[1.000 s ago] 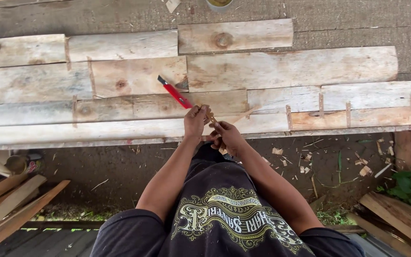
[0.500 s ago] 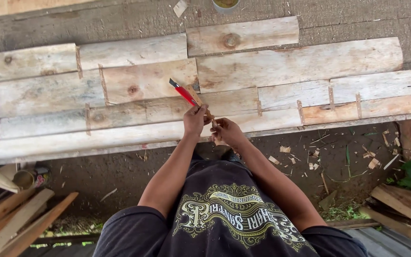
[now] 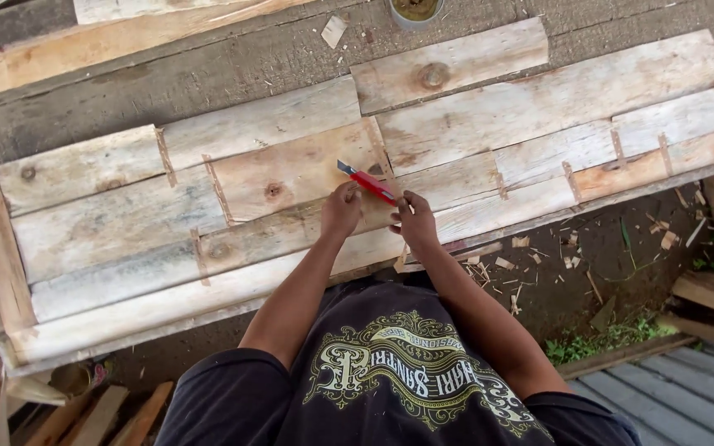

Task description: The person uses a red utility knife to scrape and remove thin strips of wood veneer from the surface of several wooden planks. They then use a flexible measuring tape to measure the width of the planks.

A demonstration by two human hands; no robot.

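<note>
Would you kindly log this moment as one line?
left hand: grips red utility knife | right hand: at knife's near end | below: pale wooden slats | ground: wood chips

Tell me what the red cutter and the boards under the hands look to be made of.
Cutter: likely plastic body, smooth glossy red, with a dark tip that may be a metal blade; too small to confirm. Boards: raw unfinished wood, pale and weathered, with visible knots, grain and rough edges.
</note>
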